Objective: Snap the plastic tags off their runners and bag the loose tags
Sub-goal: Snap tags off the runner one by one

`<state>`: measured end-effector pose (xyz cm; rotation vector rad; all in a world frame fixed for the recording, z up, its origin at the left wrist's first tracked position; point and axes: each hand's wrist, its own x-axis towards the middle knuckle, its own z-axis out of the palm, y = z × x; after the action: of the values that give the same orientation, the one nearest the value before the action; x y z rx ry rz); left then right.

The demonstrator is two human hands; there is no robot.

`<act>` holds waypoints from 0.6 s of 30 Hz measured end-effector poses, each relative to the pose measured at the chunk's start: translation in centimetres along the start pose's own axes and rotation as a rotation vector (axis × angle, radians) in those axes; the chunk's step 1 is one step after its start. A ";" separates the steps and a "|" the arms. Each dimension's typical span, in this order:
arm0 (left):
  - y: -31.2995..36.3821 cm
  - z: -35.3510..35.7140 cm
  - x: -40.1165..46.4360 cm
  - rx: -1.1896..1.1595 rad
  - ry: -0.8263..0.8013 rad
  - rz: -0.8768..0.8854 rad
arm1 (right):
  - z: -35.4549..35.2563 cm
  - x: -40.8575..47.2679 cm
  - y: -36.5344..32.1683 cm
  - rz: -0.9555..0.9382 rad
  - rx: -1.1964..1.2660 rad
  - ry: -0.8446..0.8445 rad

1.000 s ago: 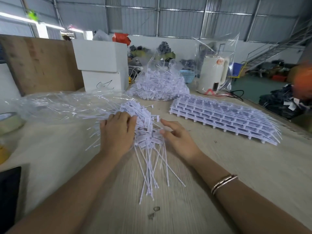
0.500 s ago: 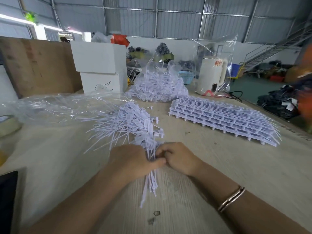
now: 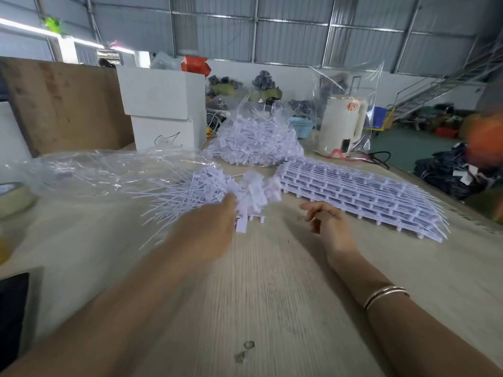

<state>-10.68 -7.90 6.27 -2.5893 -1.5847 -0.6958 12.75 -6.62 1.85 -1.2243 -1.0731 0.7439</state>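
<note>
The bunch of loose tags (image 3: 253, 191) is up off the worktop (image 3: 272, 281) now; half a second ago both my hands squeezed it down low, close to me. My left hand (image 3: 215, 227) holds it, lifted toward the clear bag (image 3: 89, 172), but the picture is blurry and I cannot tell how my fingers wrap it. My right hand (image 3: 326, 221) has let go and hangs open, fingers loose, a little to the right of the bunch. The tags are white, with thin long tails and small flat heads. More loose tags lie spread at the mouth of the clear bag. I count one full bag of tags (image 3: 255, 142) farther back, and one stack of runners (image 3: 359, 194) on the right.
</note>
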 end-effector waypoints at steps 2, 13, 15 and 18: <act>-1.5 -1.0 2.5 0.025 0.149 -0.032 | 0.3 -0.1 0.1 -0.040 -0.044 -0.041; -9.4 1.4 8.9 0.298 -0.179 -0.203 | 1.0 -0.7 0.1 -0.087 -0.148 -0.203; -9.1 1.1 8.7 0.289 -0.089 -0.182 | 1.0 -0.7 0.1 -0.091 -0.163 -0.204; -7.4 0.8 8.0 0.273 -0.052 -0.078 | 1.0 -0.8 0.2 -0.097 -0.195 -0.214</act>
<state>-13.59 2.61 7.13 -2.3788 -1.6708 -0.3859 11.51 -6.98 1.48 -1.2664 -1.3985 0.7195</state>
